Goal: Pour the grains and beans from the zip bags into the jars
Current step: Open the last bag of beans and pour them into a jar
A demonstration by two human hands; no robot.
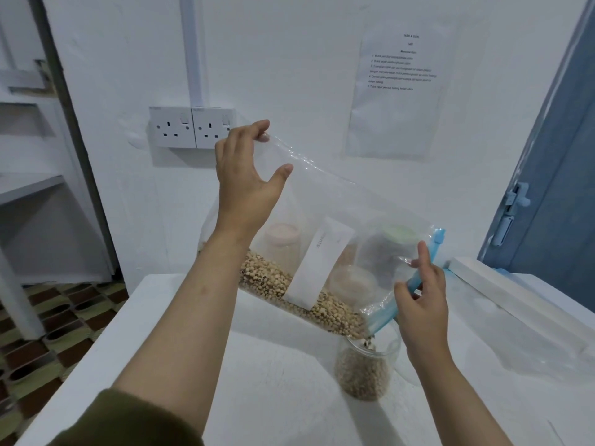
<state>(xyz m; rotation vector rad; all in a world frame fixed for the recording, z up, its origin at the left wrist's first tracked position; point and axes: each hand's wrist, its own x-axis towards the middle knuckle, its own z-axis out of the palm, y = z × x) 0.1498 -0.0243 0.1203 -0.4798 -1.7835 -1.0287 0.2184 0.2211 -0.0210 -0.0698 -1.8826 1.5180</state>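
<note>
- While the left hand [244, 175] pinches the bottom corner of the zip bag [325, 220] high between fingertips and thumb, the right hand [421, 294] grips the blue zip strip [386, 312] at the low end, holding the mouth over the jar [365, 365].
- Beans [289, 284] lie along the bag's lower edge and run toward the mouth; a few are dropping into the jar, which looks well over half full.
- To pour well, I judge the left hand should raise its corner slowly so the beans slide steadily, while the right keeps the opening narrow and centred over the jar's rim.
- Main risk, as I read it: a sudden rush may overshoot the rim or tip the unheld jar.
- Behind the bag stand more jars, one with a pink lid [283, 231] and one with a green lid [399, 235], blurred through the plastic.
- An empty clear bag [528, 346] lies on the white table [273, 397] to the right, apart from the pour; nothing crowds the jar.
</note>
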